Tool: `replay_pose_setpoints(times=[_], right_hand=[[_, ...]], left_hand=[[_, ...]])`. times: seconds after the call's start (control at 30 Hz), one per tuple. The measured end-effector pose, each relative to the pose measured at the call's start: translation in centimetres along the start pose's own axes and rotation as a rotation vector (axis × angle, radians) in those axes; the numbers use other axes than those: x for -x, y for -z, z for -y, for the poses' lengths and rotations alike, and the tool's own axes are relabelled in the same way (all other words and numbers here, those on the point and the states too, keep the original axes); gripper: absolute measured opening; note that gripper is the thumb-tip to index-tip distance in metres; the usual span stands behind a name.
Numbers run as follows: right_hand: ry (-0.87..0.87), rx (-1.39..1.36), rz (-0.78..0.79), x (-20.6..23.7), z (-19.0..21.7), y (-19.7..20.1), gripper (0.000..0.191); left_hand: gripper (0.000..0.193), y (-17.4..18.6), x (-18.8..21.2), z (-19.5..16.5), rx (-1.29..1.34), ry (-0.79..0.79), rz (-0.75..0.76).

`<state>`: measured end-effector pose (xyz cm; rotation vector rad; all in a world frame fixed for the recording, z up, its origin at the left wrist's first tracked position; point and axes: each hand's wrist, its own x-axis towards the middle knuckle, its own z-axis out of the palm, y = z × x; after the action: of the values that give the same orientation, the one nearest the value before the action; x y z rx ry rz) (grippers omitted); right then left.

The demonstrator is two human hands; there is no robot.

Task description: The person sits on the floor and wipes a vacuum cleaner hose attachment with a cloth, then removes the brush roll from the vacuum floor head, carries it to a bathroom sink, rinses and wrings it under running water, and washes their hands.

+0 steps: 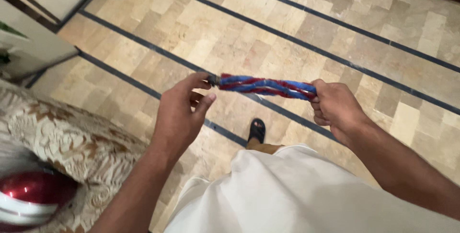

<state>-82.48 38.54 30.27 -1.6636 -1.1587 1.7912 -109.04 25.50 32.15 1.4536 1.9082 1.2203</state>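
While I stand over the tiled floor (297, 17), my left hand (179, 113) pinches the dark tip of a twisted red-and-blue cord (266, 87) between thumb and fingertips, the other fingers loose and curled. Moving across, the cord hangs in mid-air at waist height, stretched taut between both hands, above my sandalled foot (257, 130) and white garment (306, 194). On to my right hand (335, 108): it's clenched in a full fist around the other end. To do this well, I'd judge, I should keep the tension even, hold the pinch firm so the twist can't unwind, and turn from the wrist rather than yank. Its long axis runs nearly level, left to right, dipping slightly toward my right fist, the dark tip pointing left. Off at the far left sits a patterned cushion (72, 137).
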Motion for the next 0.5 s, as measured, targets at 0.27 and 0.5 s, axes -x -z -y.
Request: replay_pose_setpoints(times=[0.27, 0.5], right_hand=[[0.032, 0.057, -0.015, -8.6, 7.1, 0.7, 0.035], [0.029, 0.116, -0.004, -15.1, 13.0, -0.8, 0.034]], left_hand=[[0.020, -0.8, -11.9, -0.7, -0.050, 0.055, 0.103], [0.030, -0.5, -18.9, 1.2, -0.052, 0.097, 0.154]])
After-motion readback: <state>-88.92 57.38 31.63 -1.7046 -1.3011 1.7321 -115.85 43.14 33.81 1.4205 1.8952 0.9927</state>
